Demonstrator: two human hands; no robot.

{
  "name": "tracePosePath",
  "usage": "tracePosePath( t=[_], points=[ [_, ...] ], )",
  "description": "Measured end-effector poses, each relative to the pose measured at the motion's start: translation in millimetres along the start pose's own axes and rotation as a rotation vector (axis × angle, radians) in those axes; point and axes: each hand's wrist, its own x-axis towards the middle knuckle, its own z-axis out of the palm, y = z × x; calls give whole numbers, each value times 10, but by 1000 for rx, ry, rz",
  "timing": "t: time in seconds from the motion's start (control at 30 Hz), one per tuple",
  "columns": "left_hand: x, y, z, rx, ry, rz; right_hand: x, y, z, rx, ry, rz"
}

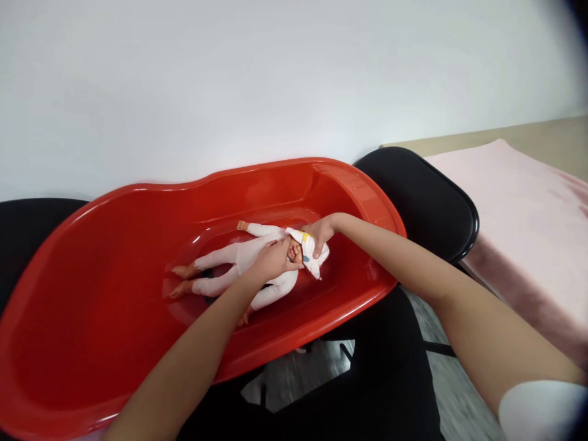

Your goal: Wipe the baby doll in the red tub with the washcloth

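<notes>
A baby doll (250, 257) in white clothes lies on its back in a red baby bathtub (105, 294), its bare feet to the left and its head to the right. White fabric with a yellow patch, apparently a hat (316, 262), covers the top of its head and part of the face. My left hand (272, 258) is closed around the doll's chin and neck, thumb on the near side. My right hand (321, 233) grips the hat at the head's far side; some of its fingers are hidden behind the fabric.
Black chairs stand beneath and beside the tub, one seat (413, 196) showing at its right end. Further right, a pink cloth (519, 202) covers a wooden surface (542, 135). A pale wall (229, 86) rises just behind the tub.
</notes>
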Motion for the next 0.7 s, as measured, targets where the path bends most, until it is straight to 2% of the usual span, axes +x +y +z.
tracePosePath(
  t=[0.2,0.3,0.47,0.7],
  points=[
    [-21,24,-9,-2,4,14,41,95,-98,176,-199,-62],
    [-20,22,-11,1,0,19,-8,62,-76,258,-187,-62],
    [-6,11,-10,19,5,26,-75,16,-25,226,-32,56],
    [-15,21,-36,18,-8,54,-9,78,-64,251,-144,-46]
  ],
)
